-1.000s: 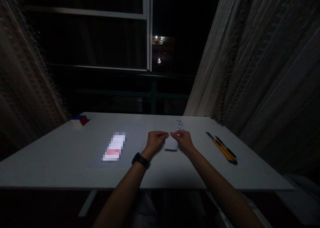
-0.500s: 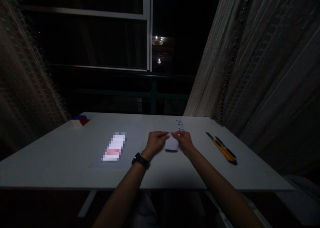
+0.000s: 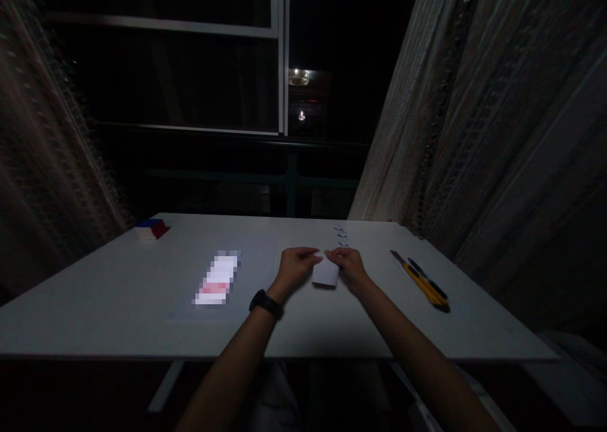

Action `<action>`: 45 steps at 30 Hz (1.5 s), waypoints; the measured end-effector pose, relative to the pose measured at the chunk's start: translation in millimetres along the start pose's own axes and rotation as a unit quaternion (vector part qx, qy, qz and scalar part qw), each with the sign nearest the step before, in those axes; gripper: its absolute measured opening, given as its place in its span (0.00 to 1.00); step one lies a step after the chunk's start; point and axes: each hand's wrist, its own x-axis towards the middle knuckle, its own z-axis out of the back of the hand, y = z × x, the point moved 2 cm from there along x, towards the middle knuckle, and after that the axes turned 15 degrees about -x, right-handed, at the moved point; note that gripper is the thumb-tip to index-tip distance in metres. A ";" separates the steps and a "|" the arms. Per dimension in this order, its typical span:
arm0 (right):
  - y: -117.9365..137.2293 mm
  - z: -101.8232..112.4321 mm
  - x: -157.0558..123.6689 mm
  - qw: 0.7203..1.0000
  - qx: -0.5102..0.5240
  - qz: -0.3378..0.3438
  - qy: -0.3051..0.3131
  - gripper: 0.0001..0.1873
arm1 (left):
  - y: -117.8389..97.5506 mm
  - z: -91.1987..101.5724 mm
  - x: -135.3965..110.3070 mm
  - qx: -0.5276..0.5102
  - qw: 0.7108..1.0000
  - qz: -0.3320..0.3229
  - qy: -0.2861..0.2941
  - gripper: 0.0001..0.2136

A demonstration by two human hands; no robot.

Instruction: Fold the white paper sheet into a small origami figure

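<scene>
A small white piece of paper [image 3: 325, 274] is held between both hands above the white table [image 3: 118, 293]. My left hand [image 3: 294, 267], with a dark watch on its wrist, pinches the paper's top left edge. My right hand [image 3: 348, 266] pinches its top right edge, fingers closed on it. The fingertips of both hands nearly meet above the paper. The room is very dark.
A blurred white and red item [image 3: 218, 279] lies left of the hands. A yellow utility knife [image 3: 420, 283] and a dark pen [image 3: 429, 279] lie at the right. A red, white and blue block [image 3: 150, 228] sits at the far left corner. Small paper bits [image 3: 340, 234] lie beyond the hands. Curtains hang on both sides.
The paper has tilted slightly between the hands; both hands stay almost in the same place.
</scene>
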 end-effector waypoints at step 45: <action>15.9 -0.8 -14.4 0.988 0.099 -0.048 0.105 0.13 | -5.2 1.0 -6.2 -0.192 0.967 0.104 0.131 0.12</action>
